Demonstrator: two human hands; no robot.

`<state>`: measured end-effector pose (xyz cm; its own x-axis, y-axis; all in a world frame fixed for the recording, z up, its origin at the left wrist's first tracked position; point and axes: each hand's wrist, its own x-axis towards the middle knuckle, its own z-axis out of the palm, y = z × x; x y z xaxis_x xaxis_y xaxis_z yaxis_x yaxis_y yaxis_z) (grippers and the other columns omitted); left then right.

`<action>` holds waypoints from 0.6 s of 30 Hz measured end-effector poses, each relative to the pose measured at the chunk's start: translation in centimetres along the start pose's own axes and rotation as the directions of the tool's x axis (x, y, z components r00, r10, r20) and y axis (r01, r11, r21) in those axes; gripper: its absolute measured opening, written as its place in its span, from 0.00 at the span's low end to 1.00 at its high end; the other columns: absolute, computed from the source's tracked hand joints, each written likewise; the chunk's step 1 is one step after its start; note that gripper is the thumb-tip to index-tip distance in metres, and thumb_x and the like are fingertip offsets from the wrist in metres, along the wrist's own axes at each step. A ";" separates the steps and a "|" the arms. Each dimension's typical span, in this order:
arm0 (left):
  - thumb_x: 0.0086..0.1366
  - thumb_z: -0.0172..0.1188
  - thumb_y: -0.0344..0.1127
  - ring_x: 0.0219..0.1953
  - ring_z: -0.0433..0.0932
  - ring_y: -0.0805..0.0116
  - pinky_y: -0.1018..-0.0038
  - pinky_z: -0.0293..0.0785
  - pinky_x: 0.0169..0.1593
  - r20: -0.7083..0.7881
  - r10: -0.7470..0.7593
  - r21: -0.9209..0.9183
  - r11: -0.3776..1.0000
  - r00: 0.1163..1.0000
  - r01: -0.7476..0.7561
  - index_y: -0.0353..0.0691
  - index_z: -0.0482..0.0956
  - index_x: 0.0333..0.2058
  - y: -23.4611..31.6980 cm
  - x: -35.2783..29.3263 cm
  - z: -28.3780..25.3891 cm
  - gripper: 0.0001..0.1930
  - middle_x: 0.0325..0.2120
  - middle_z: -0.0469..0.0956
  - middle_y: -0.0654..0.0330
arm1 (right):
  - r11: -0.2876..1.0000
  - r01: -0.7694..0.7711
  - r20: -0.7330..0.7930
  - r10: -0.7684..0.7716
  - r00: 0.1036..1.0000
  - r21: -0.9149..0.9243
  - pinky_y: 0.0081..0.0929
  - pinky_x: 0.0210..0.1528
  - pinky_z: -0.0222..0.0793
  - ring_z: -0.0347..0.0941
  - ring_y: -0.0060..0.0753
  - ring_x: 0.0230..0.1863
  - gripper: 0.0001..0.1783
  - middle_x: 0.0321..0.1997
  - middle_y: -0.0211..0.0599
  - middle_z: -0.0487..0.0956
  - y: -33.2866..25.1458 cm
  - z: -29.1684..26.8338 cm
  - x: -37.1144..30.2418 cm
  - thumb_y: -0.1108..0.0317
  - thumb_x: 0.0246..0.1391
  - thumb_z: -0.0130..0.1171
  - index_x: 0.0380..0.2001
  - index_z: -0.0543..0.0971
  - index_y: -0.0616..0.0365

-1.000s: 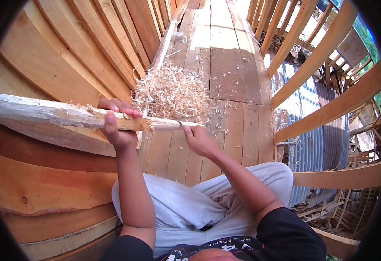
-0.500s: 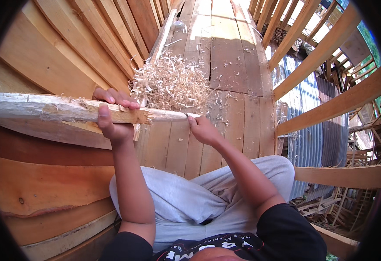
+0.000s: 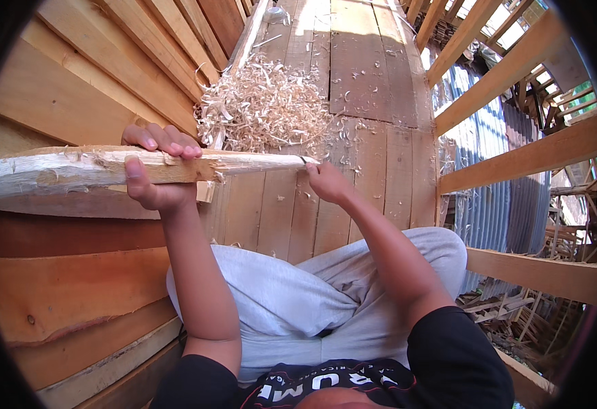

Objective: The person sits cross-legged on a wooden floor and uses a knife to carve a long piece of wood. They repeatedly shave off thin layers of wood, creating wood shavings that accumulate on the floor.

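Observation:
A long, roughly hewn piece of wood (image 3: pixel 94 167) runs from the left edge toward the middle, its pale surface ragged with splinters. My left hand (image 3: pixel 158 167) is closed around it, thumb on the near side and fingers over the far side. Beyond that grip, a pale, narrow length (image 3: pixel 261 162) tapers to the right; whether it belongs to the wood or is a separate tool, I cannot tell. At its thin end my right hand (image 3: pixel 327 183) is closed, with a small dark band just beside the fingertips. What lies inside this fist is hidden.
Curled wood shavings (image 3: pixel 264 105) are heaped on the plank floor (image 3: pixel 373 88) ahead. Stacked boards (image 3: pixel 73 293) crowd the left side. A slatted wooden railing (image 3: pixel 523 163) lines the right, with corrugated metal sheets (image 3: pixel 479 198) beyond it. My crossed legs (image 3: pixel 278 279) are below the hands.
My right hand and the dark band have shifted right, away from my left hand, and more of the narrow length shows. My left hand keeps its grip, appearing farther left and higher.

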<state>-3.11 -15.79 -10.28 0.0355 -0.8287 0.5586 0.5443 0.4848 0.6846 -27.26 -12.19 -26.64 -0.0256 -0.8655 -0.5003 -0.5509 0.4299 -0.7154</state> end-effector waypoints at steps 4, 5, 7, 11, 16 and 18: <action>0.58 0.58 0.54 0.22 0.70 0.66 0.69 0.75 0.30 -0.030 -0.005 -0.002 1.000 1.000 0.005 0.43 0.64 0.31 0.3 0.1 -0.2 0.21 0.21 0.67 0.59 | 0.999 0.046 0.037 -0.047 0.998 0.026 0.47 0.41 0.69 0.77 0.58 0.35 0.31 0.30 0.64 0.78 -1.9 -0.4 -0.9 0.51 0.65 0.40 0.29 0.77 0.72; 0.58 0.58 0.54 0.23 0.70 0.66 0.69 0.75 0.30 -0.047 -0.003 0.013 1.000 0.999 0.004 0.43 0.64 0.31 0.4 0.0 -0.4 0.21 0.21 0.67 0.59 | 0.991 0.130 0.052 -0.131 0.990 0.027 0.47 0.41 0.69 0.77 0.57 0.35 0.31 0.30 0.63 0.78 -4.3 -0.4 -2.8 0.51 0.65 0.40 0.29 0.76 0.72; 0.59 0.58 0.54 0.22 0.71 0.66 0.69 0.75 0.30 -0.047 0.012 0.018 1.000 0.999 -0.011 0.43 0.64 0.31 0.3 0.2 -0.5 0.21 0.21 0.68 0.59 | 0.977 0.207 0.067 -0.210 0.975 0.050 0.44 0.39 0.68 0.76 0.54 0.34 0.30 0.28 0.60 0.77 -7.0 -0.4 -5.0 0.51 0.66 0.40 0.28 0.75 0.70; 0.60 0.57 0.53 0.22 0.70 0.66 0.68 0.76 0.30 0.042 0.015 -0.020 1.000 0.999 -0.014 0.42 0.63 0.31 -0.1 0.4 0.1 0.20 0.21 0.68 0.59 | 0.991 0.037 -0.013 -0.036 0.999 0.131 0.36 0.17 0.61 0.65 0.31 0.14 0.30 0.15 0.36 0.69 -0.5 -0.4 -0.4 0.49 0.66 0.39 0.25 0.72 0.67; 0.60 0.56 0.53 0.24 0.70 0.67 0.68 0.75 0.30 -0.113 -0.009 0.045 0.999 0.994 0.014 0.44 0.64 0.32 0.8 0.2 0.2 0.19 0.21 0.66 0.60 | 0.998 0.053 0.043 -0.054 0.998 0.031 0.35 0.19 0.61 0.65 0.31 0.15 0.30 0.15 0.35 0.68 -2.8 -0.4 -2.1 0.49 0.67 0.39 0.23 0.72 0.66; 0.60 0.54 0.55 0.24 0.69 0.68 0.68 0.73 0.29 -0.162 0.001 0.059 0.998 0.987 0.009 0.44 0.65 0.32 0.8 0.1 0.3 0.19 0.22 0.66 0.61 | 0.949 0.314 -0.040 -0.313 0.949 0.016 0.36 0.22 0.62 0.64 0.30 0.16 0.30 0.15 0.34 0.68 -3.8 1.4 -3.2 0.50 0.67 0.39 0.22 0.71 0.66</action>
<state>-2.88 -15.43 -9.51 0.1712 -0.8626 0.4760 0.4943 0.4931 0.7159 -23.93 -10.74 -22.99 0.1148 -0.9660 -0.2315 -0.5175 0.1407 -0.8440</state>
